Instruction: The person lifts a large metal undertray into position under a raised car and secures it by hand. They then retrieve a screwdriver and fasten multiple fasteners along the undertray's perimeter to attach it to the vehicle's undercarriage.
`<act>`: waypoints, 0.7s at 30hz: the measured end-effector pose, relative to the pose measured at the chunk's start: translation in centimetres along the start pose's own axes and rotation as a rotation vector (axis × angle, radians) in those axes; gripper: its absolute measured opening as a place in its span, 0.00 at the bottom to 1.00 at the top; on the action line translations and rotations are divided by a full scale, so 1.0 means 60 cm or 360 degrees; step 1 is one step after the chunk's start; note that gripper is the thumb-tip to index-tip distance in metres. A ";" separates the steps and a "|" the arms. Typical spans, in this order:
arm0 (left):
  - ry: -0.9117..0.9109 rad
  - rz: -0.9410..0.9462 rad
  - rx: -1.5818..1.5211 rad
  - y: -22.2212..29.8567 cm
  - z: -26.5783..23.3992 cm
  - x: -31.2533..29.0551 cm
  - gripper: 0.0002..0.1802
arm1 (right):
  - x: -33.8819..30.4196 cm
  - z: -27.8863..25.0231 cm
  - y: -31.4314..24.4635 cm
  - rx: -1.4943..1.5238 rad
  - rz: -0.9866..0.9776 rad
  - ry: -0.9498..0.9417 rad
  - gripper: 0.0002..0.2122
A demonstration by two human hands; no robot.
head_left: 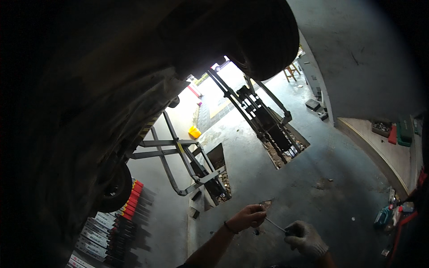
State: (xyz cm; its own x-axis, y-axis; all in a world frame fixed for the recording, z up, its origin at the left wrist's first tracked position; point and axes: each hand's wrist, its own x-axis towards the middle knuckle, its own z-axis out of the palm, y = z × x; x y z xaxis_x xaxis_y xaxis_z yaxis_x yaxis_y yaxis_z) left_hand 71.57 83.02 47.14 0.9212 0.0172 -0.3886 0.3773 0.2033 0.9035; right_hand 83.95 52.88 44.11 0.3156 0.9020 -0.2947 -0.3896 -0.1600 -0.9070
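Observation:
Low in the view, my bare left hand (251, 217) has its fingers pinched together, with a dark band round the wrist. Whatever lies between those fingertips is too small to make out. My right hand (305, 237), in a pale work glove, is closed round the dark end of what looks like a screwdriver (275, 224). Its thin metal shaft slants up and left, and the tip meets the fingers of my left hand. Above me hangs the dark underside of a raised vehicle (120, 85), with a tyre (270, 42) at the top.
Two scissor lift frames (178, 154) (268, 118) rise from recesses in the grey floor (250, 178). Boxes (96, 234) line the lower left. A curved bench (364, 136) with a parts tray stands right, with bottles (383, 216) below it. A yellow object (194, 132) lies farther off.

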 end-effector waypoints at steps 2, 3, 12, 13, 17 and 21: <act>0.0151 0.0145 -0.0109 0.009 -0.025 0.007 0.10 | 0.043 0.009 -0.029 -0.0033 -0.0121 0.0074 0.22; 0.0171 0.0275 -0.0188 0.014 -0.034 0.009 0.11 | 0.066 0.020 -0.042 -0.0064 -0.0229 0.0133 0.21; 0.0970 0.1070 0.0632 0.189 -0.037 0.006 0.15 | 0.188 0.076 -0.167 -0.0207 -0.0946 0.0260 0.17; 0.0887 0.1089 0.0023 0.223 -0.034 0.006 0.16 | 0.198 0.079 -0.183 -0.0193 -0.0955 0.0181 0.18; 0.0718 0.1271 -0.0198 0.358 0.010 -0.027 0.21 | 0.225 0.104 -0.262 0.0212 -0.1352 0.0029 0.18; 0.0432 0.1583 0.0012 0.479 0.066 -0.049 0.20 | 0.217 0.096 -0.358 0.0058 -0.1749 -0.0074 0.20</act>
State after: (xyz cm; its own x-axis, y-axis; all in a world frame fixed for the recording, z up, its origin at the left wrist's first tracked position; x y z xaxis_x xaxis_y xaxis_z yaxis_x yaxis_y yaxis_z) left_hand 80.10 84.93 74.94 0.7652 0.3951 0.5083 -0.5424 -0.0297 0.8396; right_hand 91.44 70.37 61.51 0.4735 0.5594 0.6803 0.0582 0.7508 -0.6579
